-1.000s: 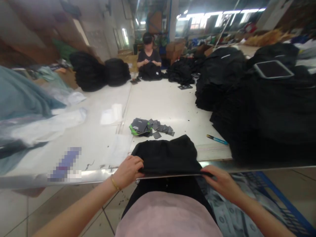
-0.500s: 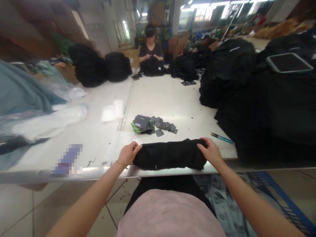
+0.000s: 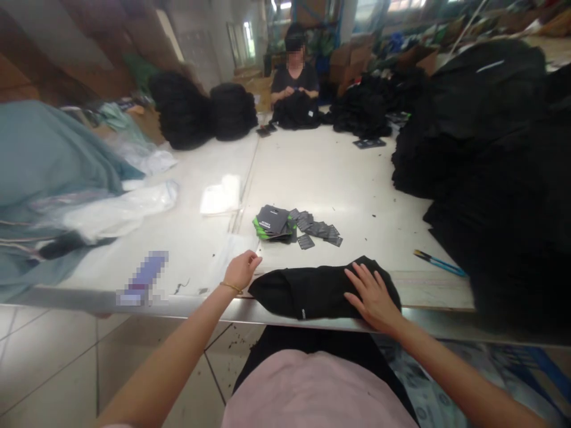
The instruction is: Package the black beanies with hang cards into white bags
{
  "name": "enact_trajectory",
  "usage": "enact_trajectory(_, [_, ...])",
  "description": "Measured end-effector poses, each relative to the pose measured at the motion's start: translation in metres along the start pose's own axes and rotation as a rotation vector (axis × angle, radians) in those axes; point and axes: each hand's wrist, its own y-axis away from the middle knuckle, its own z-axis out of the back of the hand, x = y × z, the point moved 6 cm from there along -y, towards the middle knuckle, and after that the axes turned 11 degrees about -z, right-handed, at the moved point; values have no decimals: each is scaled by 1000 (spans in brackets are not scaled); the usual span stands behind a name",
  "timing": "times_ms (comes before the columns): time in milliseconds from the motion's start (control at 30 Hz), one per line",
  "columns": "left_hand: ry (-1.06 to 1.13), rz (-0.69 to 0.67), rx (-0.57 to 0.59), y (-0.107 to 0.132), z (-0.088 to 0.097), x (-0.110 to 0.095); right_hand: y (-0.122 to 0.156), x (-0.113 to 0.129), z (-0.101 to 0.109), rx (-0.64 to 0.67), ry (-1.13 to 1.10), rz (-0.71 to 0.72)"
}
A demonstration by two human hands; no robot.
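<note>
A folded black garment lies along the near edge of the table, its left end tapering and a small pale label on its front fold. My right hand rests flat on the garment's right part, fingers spread. Just off the left end hovers my left hand, loosely curled, with nothing visible in it. Beyond the garment are a stack of dark cards with green edges and several small dark tags spread to its right.
A blue cutter-like tool lies at right, beside large piles of black garments. White pieces, plastic bags and blue-grey cloth are at left. Across the table, a person handles black cloth.
My left hand has let go of the garment's left end and sits just off it. My right hand has gone from gripping the right end to lying flat on top. The view has shifted.
</note>
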Motion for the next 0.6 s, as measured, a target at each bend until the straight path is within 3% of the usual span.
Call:
enact_trajectory(67, [108, -125, -50, -14, 2, -34, 7, 48, 4, -29, -94, 141])
enact_trajectory(133, [247, -346, 39, -29, -14, -83, 17, 103, -6, 28, -171, 313])
enact_trajectory(233, [296, -622, 288, -41, -54, -145, 20, 142, -24, 26, -272, 222])
enact_trajectory(300, [210, -672, 387, -42, -75, -160, 22, 138, -29, 33, -431, 121])
enact_trajectory(367, [176, -673, 441, -37, -86, -157, 28, 114, -27, 92, -706, -32])
enact_trajectory(433, [236, -672, 466, -28, -85, -148, 36, 74, -26, 130, -1120, -360])
enact_trajectory(500, [291, -653, 447, -16, -80, -137, 47, 36, -29, 81, -1485, -731])
enact_trajectory(600, [299, -635, 368, 2, -77, -128, 50, 10, -32, 12, -1709, -988])
